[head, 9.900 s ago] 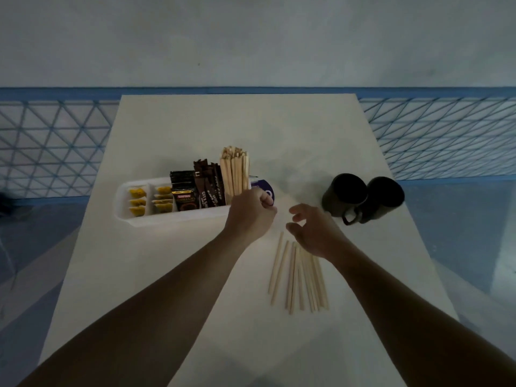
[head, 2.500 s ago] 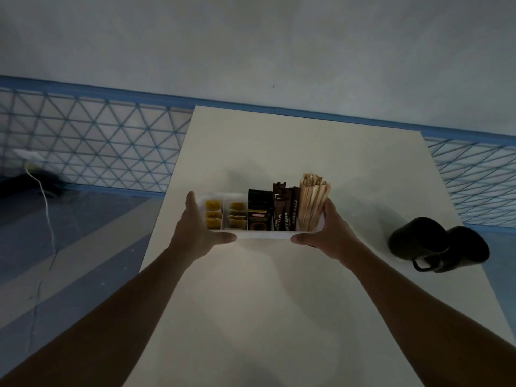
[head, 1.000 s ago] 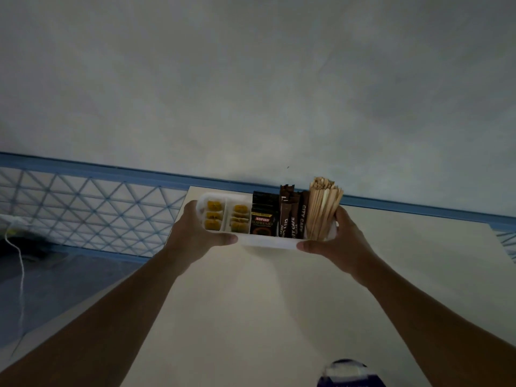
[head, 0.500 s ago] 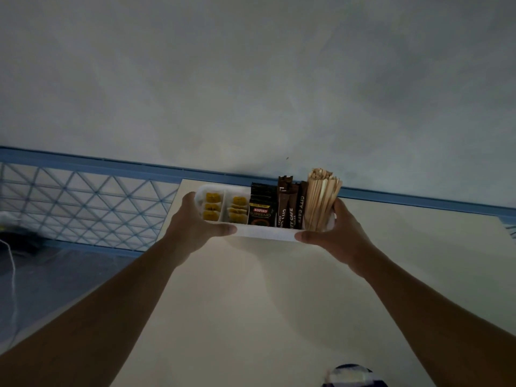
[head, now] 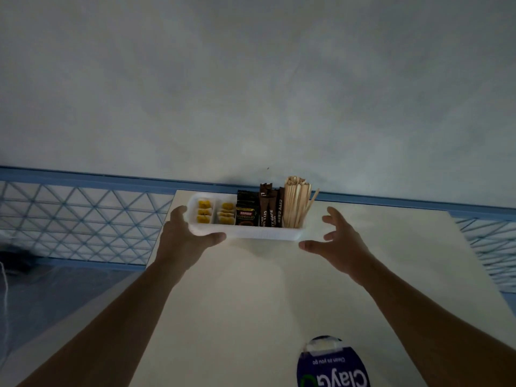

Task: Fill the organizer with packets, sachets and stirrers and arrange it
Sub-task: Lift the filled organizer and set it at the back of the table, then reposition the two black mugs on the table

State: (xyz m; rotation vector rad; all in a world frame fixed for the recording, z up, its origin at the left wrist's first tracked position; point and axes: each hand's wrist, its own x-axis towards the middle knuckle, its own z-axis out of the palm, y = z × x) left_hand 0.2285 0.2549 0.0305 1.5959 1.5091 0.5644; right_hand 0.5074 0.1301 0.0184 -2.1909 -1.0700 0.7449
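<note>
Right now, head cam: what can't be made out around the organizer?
- White plastic organizer: whether it rests on the pale table is unclear; far wall is hidden behind contents.
- Yellow sachets: print too small.
- Wooden stirrers: lower ends hidden by the wall.
- Blue round pack: cut by bottom edge.
- Left hand: fingers behind the organizer's end. Right hand is open, apart.

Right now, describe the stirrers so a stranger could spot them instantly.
Find the white organizer at the table's far edge. In its right-end compartment stands the stirrers, a pale wooden bundle, taller than the dark sachets beside it.
</note>
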